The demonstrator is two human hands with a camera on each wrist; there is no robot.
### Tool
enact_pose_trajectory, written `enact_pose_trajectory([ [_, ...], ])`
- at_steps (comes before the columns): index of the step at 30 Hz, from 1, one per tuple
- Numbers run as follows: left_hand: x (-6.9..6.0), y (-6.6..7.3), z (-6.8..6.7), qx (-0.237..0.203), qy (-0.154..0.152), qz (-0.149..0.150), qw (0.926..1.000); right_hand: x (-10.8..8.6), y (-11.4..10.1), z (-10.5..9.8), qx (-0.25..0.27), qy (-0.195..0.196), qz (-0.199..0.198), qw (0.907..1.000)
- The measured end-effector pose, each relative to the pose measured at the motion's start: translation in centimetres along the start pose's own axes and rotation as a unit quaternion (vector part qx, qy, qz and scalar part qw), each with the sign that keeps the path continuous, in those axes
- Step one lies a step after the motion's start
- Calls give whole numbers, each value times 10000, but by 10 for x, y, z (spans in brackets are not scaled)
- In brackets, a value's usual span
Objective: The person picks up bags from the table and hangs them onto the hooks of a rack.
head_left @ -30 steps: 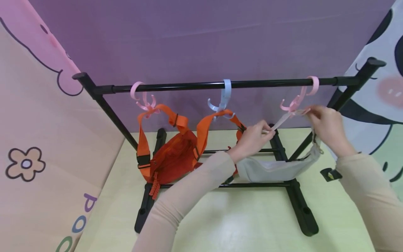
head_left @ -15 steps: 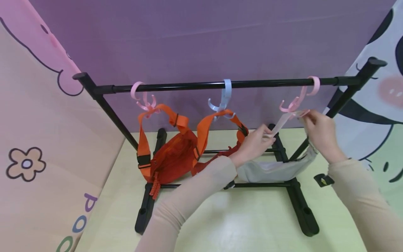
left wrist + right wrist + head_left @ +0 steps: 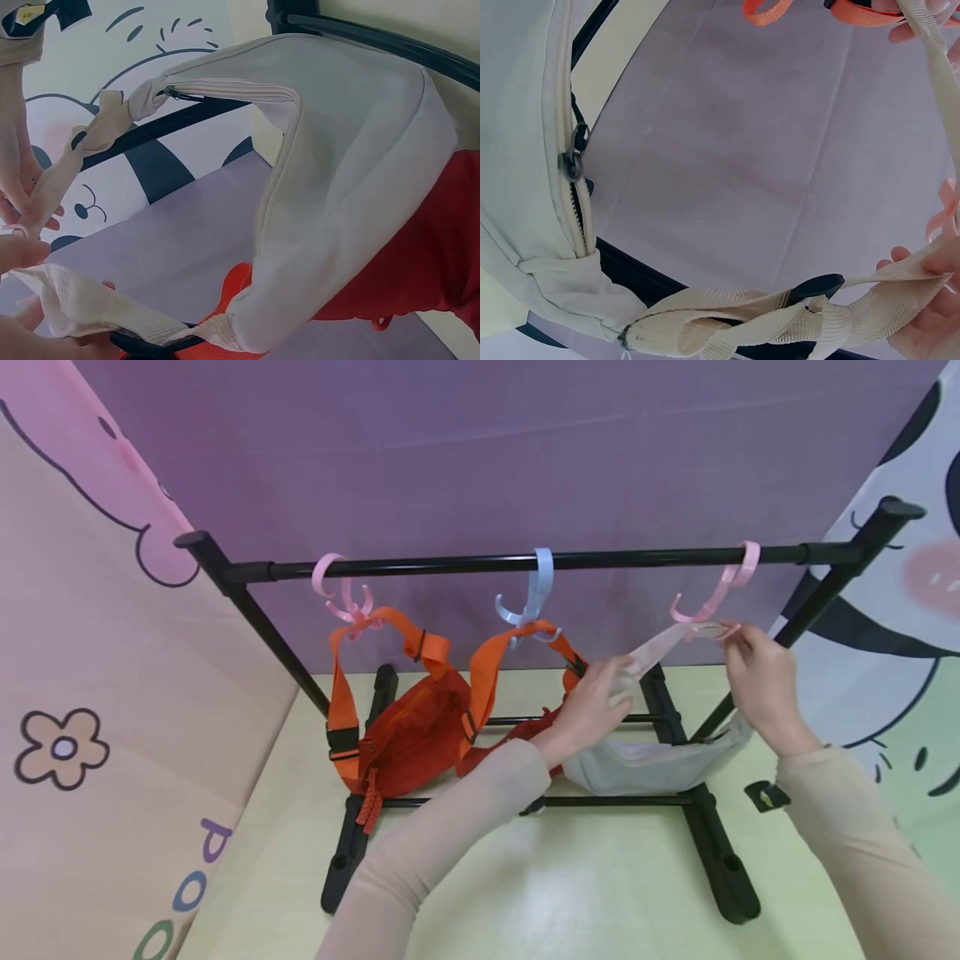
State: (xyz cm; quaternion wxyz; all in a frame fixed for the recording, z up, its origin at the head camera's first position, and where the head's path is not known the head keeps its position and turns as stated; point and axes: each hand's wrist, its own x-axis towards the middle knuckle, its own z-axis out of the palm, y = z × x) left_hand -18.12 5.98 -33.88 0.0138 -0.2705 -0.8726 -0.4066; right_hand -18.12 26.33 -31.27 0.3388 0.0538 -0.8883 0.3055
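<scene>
A white waist bag [image 3: 648, 768] hangs low at the rack's right side, its zip partly undone in the left wrist view. Its pale webbing strap [image 3: 657, 650] passes over the lower prongs of the right pink hook [image 3: 726, 589]. My left hand [image 3: 596, 706] grips the strap left of this hook. Close by the hook's right prong, my right hand [image 3: 765, 681] pinches the strap between thumb and fingers. In the right wrist view, the strap's twisted lower end [image 3: 810, 319] runs from the bag to my right hand [image 3: 930, 307], past a dark buckle.
An orange-red waist bag [image 3: 420, 735] hangs by its straps from the left pink hook [image 3: 351, 602] and the blue hook [image 3: 536, 589]. All hooks sit on the black rack's top bar [image 3: 637, 560]. Printed walls enclose the rack; its feet stand on a pale floor [image 3: 555, 877].
My left hand has shifted slightly left and down, and more strap shows flat between it and the hook. My right hand has moved a little left and down, still pinching the strap.
</scene>
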Motion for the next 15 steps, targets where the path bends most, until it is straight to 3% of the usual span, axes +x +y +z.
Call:
enact_pose_trajectory([
  [15, -17, -2, -7, 721, 555, 175, 9957, -10, -10, -11, 146, -41, 164, 9998],
])
